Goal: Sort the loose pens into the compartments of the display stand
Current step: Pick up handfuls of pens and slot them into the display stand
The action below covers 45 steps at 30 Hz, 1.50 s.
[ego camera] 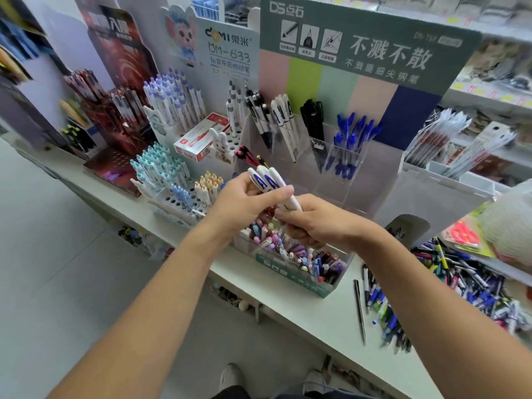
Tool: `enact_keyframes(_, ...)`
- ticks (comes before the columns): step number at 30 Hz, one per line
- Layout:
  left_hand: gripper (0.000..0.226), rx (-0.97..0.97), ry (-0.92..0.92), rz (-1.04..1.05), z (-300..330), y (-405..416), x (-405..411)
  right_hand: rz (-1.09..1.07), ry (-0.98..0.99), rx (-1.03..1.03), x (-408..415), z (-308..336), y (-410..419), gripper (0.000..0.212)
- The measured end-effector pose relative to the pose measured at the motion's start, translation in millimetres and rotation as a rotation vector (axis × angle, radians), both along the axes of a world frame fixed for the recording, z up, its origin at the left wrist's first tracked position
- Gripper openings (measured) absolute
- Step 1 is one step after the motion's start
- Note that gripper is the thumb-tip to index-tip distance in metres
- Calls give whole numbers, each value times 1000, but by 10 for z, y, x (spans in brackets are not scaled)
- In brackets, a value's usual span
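Three white pens [270, 182] bunched together, held in front of the clear stand [383, 168], above a box of mixed pens [296, 254] on the shelf [302, 309]. Left hand [244, 203] curled round the bundle near mid-barrel, thumb pressed across the blue lettering; right hand [313, 223] curled round the lower ends, fingers closed on them. Long axis slanting: cap ends up and to the left, away from the body, lower ends down and right into the right palm. Tips hidden, so which end writes: cannot tell. Likely light, stiff, smooth plastic, prone to slipping past one another when gripped loosely as a bunch; not fragile, though clips could snag on neighbours. Best held mid-barrel with a firm pinch, one hand squaring the ends. Matching white pens [283, 122] already standing in a rear compartment of the stand, leaning, caps up; probably the right slot, between the black-and-white pens [259, 113] and the black pens [312, 116]. Blue pens [349, 142] further right. Needs tilting nearer upright, lower ends first, to drop in. Loose pile [460, 277] lying on the shelf to the right, still unsorted.
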<state>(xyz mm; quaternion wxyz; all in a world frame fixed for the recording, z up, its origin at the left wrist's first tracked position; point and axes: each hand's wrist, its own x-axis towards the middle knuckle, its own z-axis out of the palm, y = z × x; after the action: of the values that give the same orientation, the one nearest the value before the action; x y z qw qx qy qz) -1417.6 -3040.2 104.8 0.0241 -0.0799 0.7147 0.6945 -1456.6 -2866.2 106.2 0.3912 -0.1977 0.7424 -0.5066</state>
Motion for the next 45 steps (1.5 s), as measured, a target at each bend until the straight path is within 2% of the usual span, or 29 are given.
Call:
enact_keyframes(2, 18, 60, -34, 52, -52, 116, -68, -58, 34, -29, 48, -8, -109, 27)
enact_keyframes(4, 24, 139, -57, 117, -146, 217, -86, -80, 93, -37, 85, -55, -187, 27)
enact_keyframes(8, 29, -49, -18, 91, -293, 225, -17, 45, 152, 28, 81, -79, -113, 32)
enact_keyframes(12, 42, -33, 17, 103, -270, 201, 3, 199, 195, 162, -14, 151, 21, 41)
enact_keyframes(14, 36, 11, 43, 120, -221, 134, -40, 118, 441, 307, -118, 272, 118, 46)
enact_keyframes(15, 28, -6, 59, 92, -219, 75, -54, -19, 589, 331, -193, 326, 169, 43)
enact_keyframes(16, 21, -86, 78, 41, -221, 19, -61, -173, 670, 275, -242, 380, 200, 39)
enact_keyframes(17, 19, -205, 105, -16, -237, -38, -70, -263, 667, 176, -266, 434, 202, 38)
enact_keyframes(19, 14, -390, 169, -121, -228, -84, -75, -207, 566, 56, -264, 499, 90, 55)
enact_keyframes(20, 18, -428, 192, -163, -209, -64, -87, -132, 585, 100, -243, 478, 0, 61)
enact_keyframes(22, 35, -490, 188, -158, -155, 6, -133, -54, 726, 226, -220, 367, -170, 49)
enact_keyframes(25, 26, -618, 187, -74, -120, 50, -174, -173, 882, 273, -291, 218, -250, 32)
enact_keyframes(27, 16, -713, 202, -65, -150, 25, -193, -325, 835, 215, -354, 139, -199, 27)
enact_keyframes(30, 15, -759, 161, -48, -205, -55, -223, -503, 677, 93, -426, 41, -120, 21)
enact_keyframes(35, 28, -866, 152, -1, -149, -19, -310, -540, 507, -26, -412, 77, -197, 18)
enact_keyframes(40, 29, -923, 192, 81, -62, 61, -431, -621, 373, -186, -429, 96, -173, 17)
enact_keyframes(45, 16, -795, 169, -48, -43, -110, -472, -701, 309, -201, -522, 180, -22, 18)
